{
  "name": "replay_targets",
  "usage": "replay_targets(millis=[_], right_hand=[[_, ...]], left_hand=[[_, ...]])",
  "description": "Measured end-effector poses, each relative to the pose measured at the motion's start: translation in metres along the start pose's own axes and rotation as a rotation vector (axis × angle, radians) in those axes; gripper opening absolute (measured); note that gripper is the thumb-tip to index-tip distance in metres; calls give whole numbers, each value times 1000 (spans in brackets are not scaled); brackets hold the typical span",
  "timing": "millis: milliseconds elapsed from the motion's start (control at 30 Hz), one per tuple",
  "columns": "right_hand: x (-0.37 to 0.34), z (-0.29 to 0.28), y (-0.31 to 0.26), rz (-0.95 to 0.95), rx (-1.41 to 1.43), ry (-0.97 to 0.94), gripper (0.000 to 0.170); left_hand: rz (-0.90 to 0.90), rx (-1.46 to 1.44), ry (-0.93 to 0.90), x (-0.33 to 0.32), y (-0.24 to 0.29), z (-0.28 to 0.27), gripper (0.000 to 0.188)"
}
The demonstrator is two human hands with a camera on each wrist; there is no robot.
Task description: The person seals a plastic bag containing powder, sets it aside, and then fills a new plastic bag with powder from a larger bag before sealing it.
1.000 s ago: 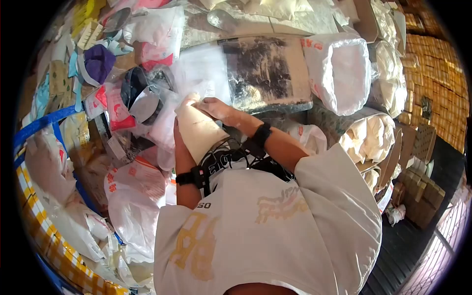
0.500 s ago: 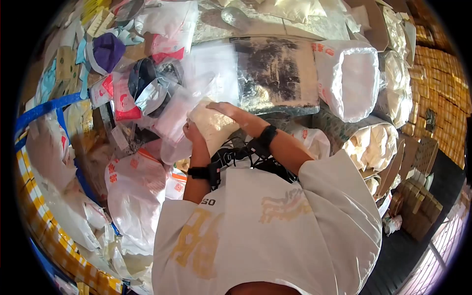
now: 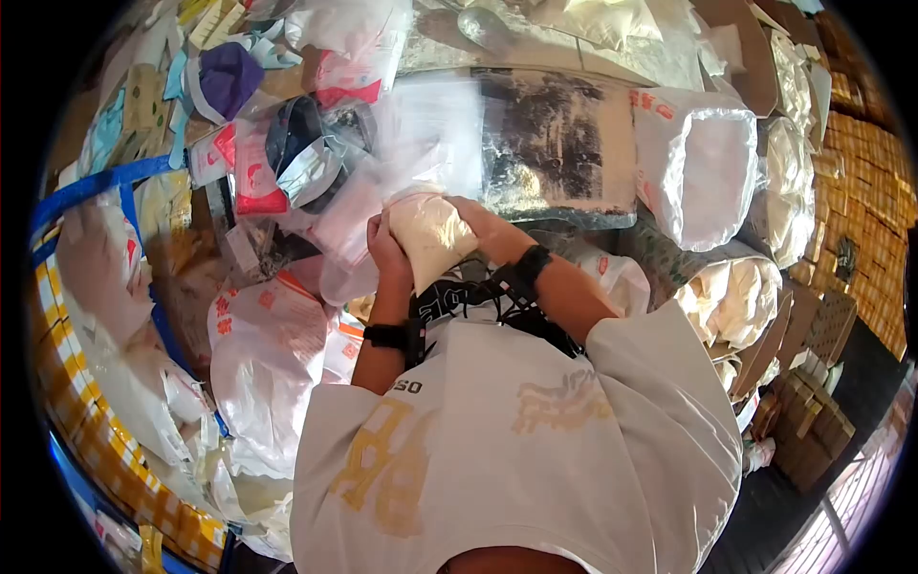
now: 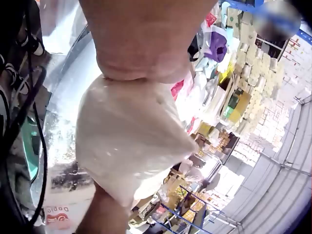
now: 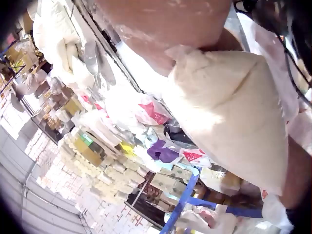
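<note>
A clear bag of cream-coloured powder (image 3: 430,232) is held between both hands in front of the shirt. The left hand (image 3: 386,251) grips its left side; the right hand (image 3: 476,224) grips its upper right edge. In the left wrist view the filled bag (image 4: 129,139) bulges below the left palm (image 4: 141,53), whose fingertips are hidden. From the right wrist, the bag (image 5: 234,112) looks full, with a bunched corner beside the right hand (image 5: 165,29); that hand's fingertips are hidden too.
Flat clear bags (image 3: 430,115) lie beyond the hands, beside a powder-dusted dark board (image 3: 555,143). An open lined sack (image 3: 703,172) stands at right. A blue rail (image 3: 105,203) and a large white bag (image 3: 268,373) are at left. A scoop (image 3: 483,29) lies at the back.
The bag has swung more upright and shifted right in the head view. The left hand has come up along its left side, and the right hand has moved from its top to its right edge.
</note>
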State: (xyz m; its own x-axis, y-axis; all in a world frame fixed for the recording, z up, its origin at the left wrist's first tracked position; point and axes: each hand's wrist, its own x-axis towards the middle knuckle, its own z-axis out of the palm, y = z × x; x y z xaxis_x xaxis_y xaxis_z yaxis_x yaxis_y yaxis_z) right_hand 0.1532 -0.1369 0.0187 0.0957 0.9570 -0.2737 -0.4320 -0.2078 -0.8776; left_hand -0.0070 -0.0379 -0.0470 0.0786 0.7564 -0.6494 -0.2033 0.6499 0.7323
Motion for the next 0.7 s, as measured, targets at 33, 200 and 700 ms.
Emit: replay_targets(millis=[33,200,700], right_hand=[[3,-2,8,70,137,-12,40],[42,-28,91,30,-564,-33,38],[41,-26,109,76,282,189,26]], left_hand=[[-4,-5,-17,3,-1,-1,22],[197,171,56,60,-54,-41,29],[146,467,71,44,-28,-21,32]])
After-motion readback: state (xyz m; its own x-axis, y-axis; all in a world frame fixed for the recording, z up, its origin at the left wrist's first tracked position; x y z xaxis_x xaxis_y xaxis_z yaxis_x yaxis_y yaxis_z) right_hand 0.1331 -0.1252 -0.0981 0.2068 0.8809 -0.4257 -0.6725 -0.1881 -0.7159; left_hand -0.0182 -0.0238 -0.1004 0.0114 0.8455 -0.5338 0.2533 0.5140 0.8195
